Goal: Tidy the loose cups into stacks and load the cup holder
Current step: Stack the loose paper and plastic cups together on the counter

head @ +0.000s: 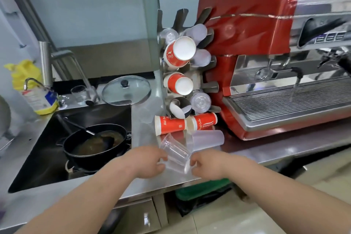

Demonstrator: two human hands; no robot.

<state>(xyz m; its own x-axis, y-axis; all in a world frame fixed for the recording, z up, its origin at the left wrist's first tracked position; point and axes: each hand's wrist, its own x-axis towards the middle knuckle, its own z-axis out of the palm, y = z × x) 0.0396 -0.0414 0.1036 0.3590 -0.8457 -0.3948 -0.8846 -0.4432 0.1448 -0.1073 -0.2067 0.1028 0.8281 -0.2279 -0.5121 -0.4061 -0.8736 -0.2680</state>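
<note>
1. Both hands hold one clear plastic cup (175, 155) between them at the near edge of the worktop (144, 178). The left hand (150, 161) has its fingers closed around the left side of the cup. The right hand (206, 164) pinches the wider end with its fingertips.

2. The cup is tilted, with its narrow bottom pointing up and to the far left and its mouth toward the right hand. It looks lifted a little, but I cannot tell if it touches the worktop.

3. I judge that this cup is very light, thin and easy to squeeze out of shape. The smooth wall may slip, so a soft grip around the body, near the rim where it is stiffer, seems best.

4. Just behind the hands lies a frosted cup (208, 139) on its side, also light and soft in my view.

5. Farther back, two red paper cups (171, 124) lie on their sides on the worktop. Paper is less slippery, but it dents when it is pressed.

6. Behind them stands the cup holder (187, 24), already carrying several red and clear cups. It is just beside the red coffee machine (245, 30) on the right.

7. To the left is a sink (43, 150) with a black pan (95, 143) in it.
</note>
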